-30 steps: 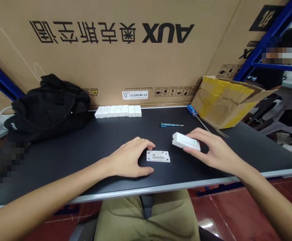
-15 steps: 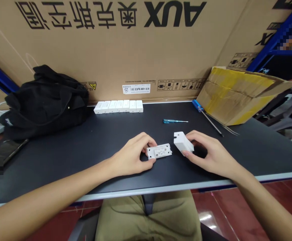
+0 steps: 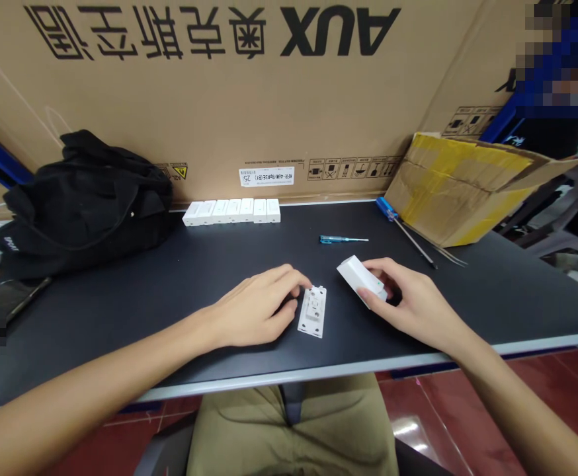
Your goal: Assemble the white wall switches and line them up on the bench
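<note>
Black workbench top (image 3: 145,311), brown AUX cardboard carton (image 3: 219,119) behind it at 12 o'clock. Row of white plastic switch units (image 3: 230,211) at 11. Right hand (image 3: 412,297) at 2, fingers closed on a white rectangular plastic switch body (image 3: 361,277), lifted. Left hand (image 3: 254,311) at 10, fingertips at the corner of a white plastic switch plate (image 3: 312,312) lying on the bench; grip unclear.

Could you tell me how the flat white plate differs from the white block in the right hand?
The plate is thin and lies on the desk; the block is thicker, held tilted in the right hand. The plate's face has recesses; the block's looks smooth. Both are white.
</note>
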Demonstrator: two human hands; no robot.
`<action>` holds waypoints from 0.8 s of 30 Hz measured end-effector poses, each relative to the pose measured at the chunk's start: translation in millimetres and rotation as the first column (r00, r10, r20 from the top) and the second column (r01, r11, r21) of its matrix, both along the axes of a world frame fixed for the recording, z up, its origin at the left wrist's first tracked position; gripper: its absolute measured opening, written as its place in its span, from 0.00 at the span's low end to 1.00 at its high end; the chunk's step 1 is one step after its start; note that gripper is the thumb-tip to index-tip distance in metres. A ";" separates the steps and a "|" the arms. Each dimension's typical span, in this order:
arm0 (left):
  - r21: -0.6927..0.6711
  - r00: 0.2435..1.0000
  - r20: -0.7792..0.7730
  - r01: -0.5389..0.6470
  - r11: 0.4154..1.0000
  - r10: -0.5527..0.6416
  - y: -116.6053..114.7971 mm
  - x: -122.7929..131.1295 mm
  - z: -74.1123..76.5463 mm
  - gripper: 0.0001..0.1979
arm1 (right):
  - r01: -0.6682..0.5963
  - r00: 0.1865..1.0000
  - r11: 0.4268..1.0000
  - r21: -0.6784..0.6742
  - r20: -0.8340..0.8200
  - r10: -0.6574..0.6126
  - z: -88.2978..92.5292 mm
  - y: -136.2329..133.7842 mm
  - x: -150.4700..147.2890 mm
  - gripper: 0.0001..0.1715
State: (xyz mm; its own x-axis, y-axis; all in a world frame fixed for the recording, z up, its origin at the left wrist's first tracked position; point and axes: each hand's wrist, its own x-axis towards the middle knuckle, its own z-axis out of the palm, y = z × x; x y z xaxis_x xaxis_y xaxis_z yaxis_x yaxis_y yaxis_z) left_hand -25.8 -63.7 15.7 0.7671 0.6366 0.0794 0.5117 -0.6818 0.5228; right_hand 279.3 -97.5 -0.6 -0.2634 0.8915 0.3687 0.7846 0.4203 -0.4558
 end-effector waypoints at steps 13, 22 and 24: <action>0.052 0.960 0.105 0.256 0.965 -0.261 41.9 23.9 -17.7 0.16 | -0.078 0.996 0.997 -0.024 -0.044 0.077 0.4 -3.5 2.5 0.18; -0.137 0.855 0.515 0.149 0.979 -0.059 38.5 23.4 -27.6 0.20 | -0.210 0.977 0.963 0.167 -0.003 0.213 1.6 -8.2 -3.4 0.22; -0.200 0.833 0.552 0.156 0.967 -0.020 38.4 23.3 -27.3 0.22 | -0.226 0.974 0.954 0.195 0.020 0.227 0.0 -7.8 -6.2 0.22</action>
